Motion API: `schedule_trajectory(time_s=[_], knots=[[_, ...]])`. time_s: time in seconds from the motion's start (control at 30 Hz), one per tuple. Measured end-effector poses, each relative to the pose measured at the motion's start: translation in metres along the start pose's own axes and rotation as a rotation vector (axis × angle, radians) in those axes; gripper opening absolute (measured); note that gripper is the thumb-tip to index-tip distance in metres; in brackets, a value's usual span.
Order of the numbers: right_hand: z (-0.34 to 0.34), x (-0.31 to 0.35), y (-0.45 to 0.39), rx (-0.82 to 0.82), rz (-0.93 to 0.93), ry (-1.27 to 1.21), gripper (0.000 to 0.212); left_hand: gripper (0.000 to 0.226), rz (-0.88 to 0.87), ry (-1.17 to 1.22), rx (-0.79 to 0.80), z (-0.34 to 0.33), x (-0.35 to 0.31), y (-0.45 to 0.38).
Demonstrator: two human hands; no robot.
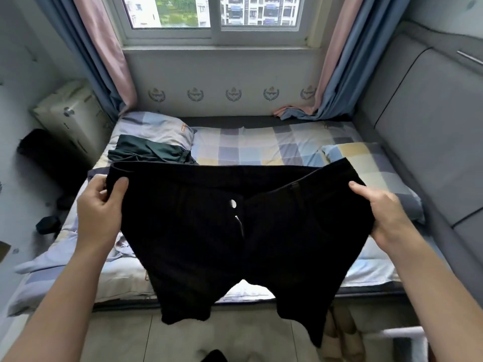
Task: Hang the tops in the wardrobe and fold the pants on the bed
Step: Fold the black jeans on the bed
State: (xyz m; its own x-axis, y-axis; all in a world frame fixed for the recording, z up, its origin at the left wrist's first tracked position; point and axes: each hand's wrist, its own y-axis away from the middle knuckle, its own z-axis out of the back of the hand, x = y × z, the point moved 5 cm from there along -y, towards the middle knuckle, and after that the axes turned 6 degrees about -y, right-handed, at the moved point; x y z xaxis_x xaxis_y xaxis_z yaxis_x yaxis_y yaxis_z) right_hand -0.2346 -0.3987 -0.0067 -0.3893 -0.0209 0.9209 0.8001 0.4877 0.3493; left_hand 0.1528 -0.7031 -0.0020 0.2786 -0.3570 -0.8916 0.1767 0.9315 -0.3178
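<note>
I hold a pair of black pants point(209, 244) spread out in the air over the near edge of the bed point(274, 150), front side towards me, with a white button and an open zip at the middle. My left hand point(102, 205) grips the waistband's left end, thumb on top. At the right end of the waistband my right hand point(384, 212) pinches the cloth. Both legs hang down past the bed's edge. A dark green garment point(151, 152) lies folded on the bed near the pillow point(154, 129).
The bed has a checked sheet and a light blue cloth point(120, 246) bunched at its left. A grey padded headboard point(428, 131) runs along the right. A white box point(70, 113) and dark items stand at the left. Curtains frame the window behind. A white rail point(402, 333) sits at lower right.
</note>
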Motion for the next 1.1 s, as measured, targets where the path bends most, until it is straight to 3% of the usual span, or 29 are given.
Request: schedule_trajectory(time_s=[0.2, 0.37, 0.53, 0.67, 0.8, 0.97, 1.1], knots=[[-0.019, 0.024, -0.031, -0.020, 0.075, -0.014, 0.022, 0.024, -0.038, 0.004, -0.054, -0.017, -0.009, -0.049], [-0.065, 0.090, -0.093, -0.044, 0.224, 0.032, 0.015, 0.023, -0.073, 0.028, -0.029, -0.059, -0.028, -0.138], [-0.118, 0.124, -0.203, -0.121, 0.351, 0.300, 0.023, 0.022, -0.063, -0.035, 0.137, -0.143, 0.012, -0.257], [-0.142, 0.051, -0.313, -0.149, 0.349, 0.584, 0.018, 0.018, 0.044, -0.170, 0.268, -0.227, 0.122, -0.298], [-0.122, -0.087, -0.383, -0.184, 0.128, 0.847, 0.031, 0.017, 0.215, -0.379, 0.462, -0.290, 0.256, -0.251], [-0.084, -0.220, -0.418, -0.157, -0.175, 0.687, 0.015, 0.024, 0.537, -0.388, 0.473, -0.327, 0.370, -0.181], [-0.072, -0.261, -0.435, -0.070, -0.168, 0.565, 0.017, 0.017, 0.728, -0.138, 0.411, -0.342, 0.400, -0.145]])
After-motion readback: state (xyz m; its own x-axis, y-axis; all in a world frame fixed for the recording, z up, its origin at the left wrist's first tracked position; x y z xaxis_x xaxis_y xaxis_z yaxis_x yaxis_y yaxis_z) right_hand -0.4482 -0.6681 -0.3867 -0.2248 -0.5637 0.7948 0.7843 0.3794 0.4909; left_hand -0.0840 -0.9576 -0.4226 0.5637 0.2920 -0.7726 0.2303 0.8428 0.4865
